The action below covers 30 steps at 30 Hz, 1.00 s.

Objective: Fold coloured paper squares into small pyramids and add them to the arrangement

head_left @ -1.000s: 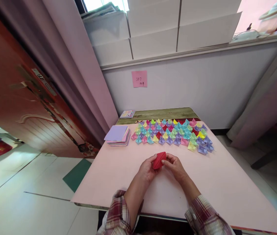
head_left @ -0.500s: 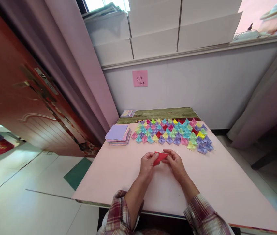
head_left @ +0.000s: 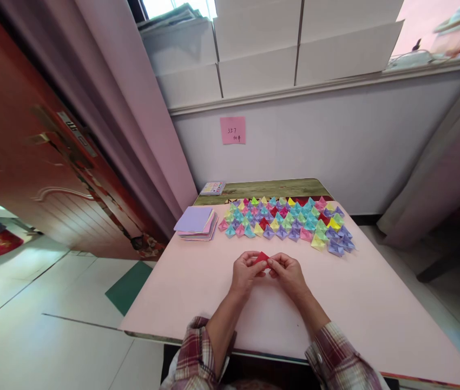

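Note:
A small folded piece of red paper [head_left: 262, 258] is held between my two hands, above the pink tabletop [head_left: 197, 281]. My left hand [head_left: 246, 272] pinches its left side, thumb on top. On the other side my right hand [head_left: 287, 273] grips the near right edge between thumb and fingers. The thumbs almost meet on the paper, and the fingers hide part of it. Beyond my hands, several rows of folded paper boats [head_left: 281, 216] in many colours stand close together.
At the table's left lies a stack of coloured paper squares [head_left: 195, 222], a lilac sheet on top. Behind it is a small packet [head_left: 212, 188]. A pink note [head_left: 232, 130] sticks to the wall. To the left are a curtain and a reddish door [head_left: 31, 162].
My right hand has closed in on the red paper and now pinches it beside my left thumb. The paper looks smaller and turned, with less of it showing.

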### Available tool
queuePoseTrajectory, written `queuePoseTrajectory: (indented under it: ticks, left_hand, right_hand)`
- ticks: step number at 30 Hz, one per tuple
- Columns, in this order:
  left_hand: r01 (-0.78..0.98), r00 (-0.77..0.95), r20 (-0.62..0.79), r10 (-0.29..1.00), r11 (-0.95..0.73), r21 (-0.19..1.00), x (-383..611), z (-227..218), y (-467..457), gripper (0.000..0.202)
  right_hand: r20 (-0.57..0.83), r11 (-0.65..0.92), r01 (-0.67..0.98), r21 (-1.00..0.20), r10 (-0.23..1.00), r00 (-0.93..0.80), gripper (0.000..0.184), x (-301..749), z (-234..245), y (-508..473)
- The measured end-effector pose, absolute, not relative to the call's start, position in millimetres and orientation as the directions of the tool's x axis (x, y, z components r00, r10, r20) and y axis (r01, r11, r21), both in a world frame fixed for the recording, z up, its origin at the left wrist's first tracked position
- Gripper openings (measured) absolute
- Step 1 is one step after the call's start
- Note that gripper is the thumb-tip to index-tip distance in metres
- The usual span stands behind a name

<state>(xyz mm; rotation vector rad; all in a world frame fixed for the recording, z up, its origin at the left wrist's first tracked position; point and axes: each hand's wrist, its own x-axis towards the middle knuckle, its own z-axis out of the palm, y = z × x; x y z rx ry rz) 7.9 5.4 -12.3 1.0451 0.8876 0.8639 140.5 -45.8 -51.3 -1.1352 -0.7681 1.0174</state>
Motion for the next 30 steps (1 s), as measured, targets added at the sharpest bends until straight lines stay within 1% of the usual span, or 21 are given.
queuePoseTrajectory:
  ticks: [2, 3, 5, 7, 9, 10, 12, 15, 17, 20, 24, 27, 30]
  left_hand:
    - [-0.166, 0.404, -0.215, 0.889, 0.303, 0.938, 7.8, -14.4, 5.1, 0.046]
    - [-0.160, 0.404, -0.209, 0.891, 0.294, 0.942, 7.3, -15.3, 5.5, 0.044]
    - [-0.116, 0.430, -0.165, 0.888, 0.236, 0.965, 5.6, -16.1, 7.5, 0.040]
    - [-0.035, 0.485, -0.104, 0.868, 0.138, 0.990, 3.2, -15.6, 10.2, 0.036]
    - [0.029, 0.516, -0.058, 0.855, 0.050, 0.998, 1.1, -14.9, 12.5, 0.038]
    - [0.036, 0.511, -0.049, 0.858, 0.036, 0.999, 0.4, -14.7, 13.2, 0.041]
    - [0.011, 0.483, -0.077, 0.872, 0.082, 0.997, 0.2, -15.4, 13.4, 0.045]
    - [-0.046, 0.466, -0.167, 0.869, 0.213, 0.976, 1.7, -17.4, 12.1, 0.034]
    - [-0.079, 0.458, -0.180, 0.870, 0.242, 0.967, 2.7, -17.8, 11.3, 0.031]
    - [-0.100, 0.452, -0.147, 0.880, 0.214, 0.972, 2.5, -16.2, 11.5, 0.028]
    - [-0.051, 0.447, -0.131, 0.885, 0.172, 0.984, -0.7, -15.9, 14.4, 0.025]
    - [-0.037, 0.448, -0.126, 0.885, 0.159, 0.987, -2.6, -18.9, 16.9, 0.025]
    - [-0.044, 0.458, -0.120, 0.881, 0.158, 0.986, -2.4, -21.0, 17.8, 0.027]
  right_hand:
    - [0.009, 0.107, -0.235, -0.966, 0.923, 0.385, 0.037, 140.2, -52.0, -45.4]
    - [0.024, 0.119, -0.230, -0.966, 0.926, 0.378, 0.036, 140.0, -51.7, -45.6]
    - [0.053, 0.139, -0.231, -0.963, 0.938, 0.341, 0.034, 139.2, -50.0, -46.3]
    - [0.060, 0.137, -0.234, -0.963, 0.950, 0.308, 0.035, 138.5, -47.9, -47.1]
    - [0.048, 0.119, -0.217, -0.969, 0.951, 0.306, 0.035, 138.4, -46.5, -47.3]
    - [0.044, 0.116, -0.209, -0.971, 0.945, 0.323, 0.034, 138.8, -46.1, -47.2]
    - [0.036, 0.124, -0.211, -0.970, 0.926, 0.377, 0.033, 139.9, -45.7, -46.7]
    - [0.013, 0.133, -0.242, -0.961, 0.897, 0.442, 0.033, 141.6, -44.4, -46.2]
    - [0.011, 0.129, -0.239, -0.962, 0.898, 0.440, 0.033, 141.8, -42.9, -46.6]
    - [0.024, 0.125, -0.221, -0.967, 0.912, 0.410, 0.032, 141.1, -40.8, -47.3]
    - [0.022, 0.116, -0.232, -0.966, 0.927, 0.373, 0.033, 141.0, -41.0, -47.8]
    - [0.006, 0.097, -0.256, -0.962, 0.943, 0.334, 0.033, 141.8, -42.4, -47.7]
    - [-0.010, 0.085, -0.273, -0.958, 0.944, 0.330, 0.033, 141.7, -43.7, -47.2]
